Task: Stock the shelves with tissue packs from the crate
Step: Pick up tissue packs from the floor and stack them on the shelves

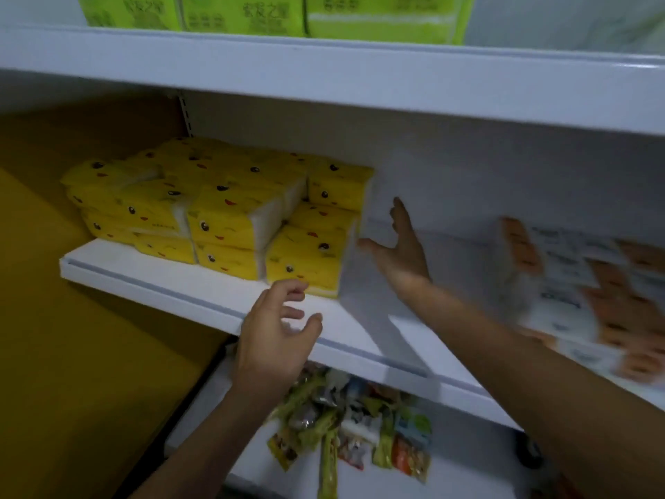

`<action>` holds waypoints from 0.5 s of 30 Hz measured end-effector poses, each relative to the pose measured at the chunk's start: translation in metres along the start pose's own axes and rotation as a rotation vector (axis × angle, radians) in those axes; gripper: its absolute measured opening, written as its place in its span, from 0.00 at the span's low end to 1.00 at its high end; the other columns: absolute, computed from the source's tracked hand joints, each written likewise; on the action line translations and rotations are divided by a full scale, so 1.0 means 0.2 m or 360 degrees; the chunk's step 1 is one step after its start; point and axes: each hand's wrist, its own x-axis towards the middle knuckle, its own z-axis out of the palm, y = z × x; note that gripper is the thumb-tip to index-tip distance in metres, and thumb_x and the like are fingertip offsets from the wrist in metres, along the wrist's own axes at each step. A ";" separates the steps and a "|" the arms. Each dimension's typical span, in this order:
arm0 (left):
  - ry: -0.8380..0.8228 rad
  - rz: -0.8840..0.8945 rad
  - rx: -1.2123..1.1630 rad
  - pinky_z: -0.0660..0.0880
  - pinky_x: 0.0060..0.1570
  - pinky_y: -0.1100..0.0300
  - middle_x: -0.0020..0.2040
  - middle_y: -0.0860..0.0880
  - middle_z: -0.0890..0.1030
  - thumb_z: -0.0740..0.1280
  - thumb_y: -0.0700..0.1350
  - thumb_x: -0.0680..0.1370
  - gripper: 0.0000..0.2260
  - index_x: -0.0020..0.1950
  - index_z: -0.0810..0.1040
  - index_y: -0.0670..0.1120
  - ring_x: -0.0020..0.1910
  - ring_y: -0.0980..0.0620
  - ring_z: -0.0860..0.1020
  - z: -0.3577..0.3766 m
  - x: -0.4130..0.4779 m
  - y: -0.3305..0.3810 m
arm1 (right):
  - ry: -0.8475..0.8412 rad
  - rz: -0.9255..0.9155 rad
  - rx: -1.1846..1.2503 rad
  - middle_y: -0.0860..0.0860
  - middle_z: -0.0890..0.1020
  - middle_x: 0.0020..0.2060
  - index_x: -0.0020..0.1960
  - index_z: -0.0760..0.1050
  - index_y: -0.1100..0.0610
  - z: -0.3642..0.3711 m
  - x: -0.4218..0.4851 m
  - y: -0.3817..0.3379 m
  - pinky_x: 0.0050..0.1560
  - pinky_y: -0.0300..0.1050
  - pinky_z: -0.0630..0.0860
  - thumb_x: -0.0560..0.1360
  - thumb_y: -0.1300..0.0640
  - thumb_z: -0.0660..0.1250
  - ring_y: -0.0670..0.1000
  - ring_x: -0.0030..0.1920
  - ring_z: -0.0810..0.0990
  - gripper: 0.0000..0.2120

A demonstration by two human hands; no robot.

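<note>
Stocking is reading as partly done: yellow tissue packs (223,210) are sitting stacked on the middle shelf (151,279), bare space alongside. Left hand (277,340) and right hand (399,253) are showing an open, empty grip (crate unseen).

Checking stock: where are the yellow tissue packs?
Head view: yellow tissue packs stacked on the middle shelf, at its left end, beside the right hand.

You face white shelving (324,77) with a pale back panel (467,156) behind it. On your left a mustard-yellow panel (72,354) runs alongside, and a slotted upright (186,113) stands where the two meet. The light is dim and even.
</note>
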 end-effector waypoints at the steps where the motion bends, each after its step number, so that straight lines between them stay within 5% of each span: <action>1: -0.0019 0.0015 -0.0002 0.72 0.41 0.67 0.51 0.54 0.77 0.70 0.40 0.73 0.16 0.49 0.71 0.59 0.45 0.61 0.76 0.04 -0.08 0.07 | -0.0011 0.0013 0.0035 0.47 0.62 0.73 0.76 0.52 0.46 -0.07 -0.10 0.00 0.62 0.36 0.64 0.73 0.58 0.71 0.46 0.71 0.63 0.40; 7: -0.0324 0.0144 -0.0048 0.72 0.38 0.74 0.50 0.52 0.77 0.70 0.37 0.72 0.16 0.52 0.73 0.55 0.42 0.60 0.77 0.47 -0.55 0.39 | 0.0122 0.0130 0.0192 0.45 0.64 0.72 0.76 0.54 0.49 -0.65 -0.78 0.11 0.60 0.32 0.63 0.73 0.61 0.69 0.44 0.70 0.64 0.37; 10: -0.0638 0.0141 -0.0141 0.74 0.40 0.65 0.49 0.53 0.77 0.71 0.40 0.71 0.18 0.50 0.72 0.61 0.42 0.59 0.77 0.80 -0.80 0.45 | 0.0306 0.0158 0.0165 0.43 0.66 0.69 0.75 0.56 0.51 -0.98 -1.10 0.33 0.56 0.26 0.67 0.75 0.64 0.68 0.38 0.65 0.66 0.35; 15: -0.1094 0.0151 -0.0143 0.76 0.42 0.59 0.50 0.53 0.77 0.67 0.47 0.69 0.14 0.49 0.71 0.63 0.45 0.57 0.78 1.31 -1.32 0.40 | 0.0842 0.0432 0.0112 0.44 0.73 0.60 0.71 0.63 0.52 -1.44 -1.66 0.78 0.56 0.33 0.74 0.74 0.66 0.67 0.39 0.59 0.73 0.28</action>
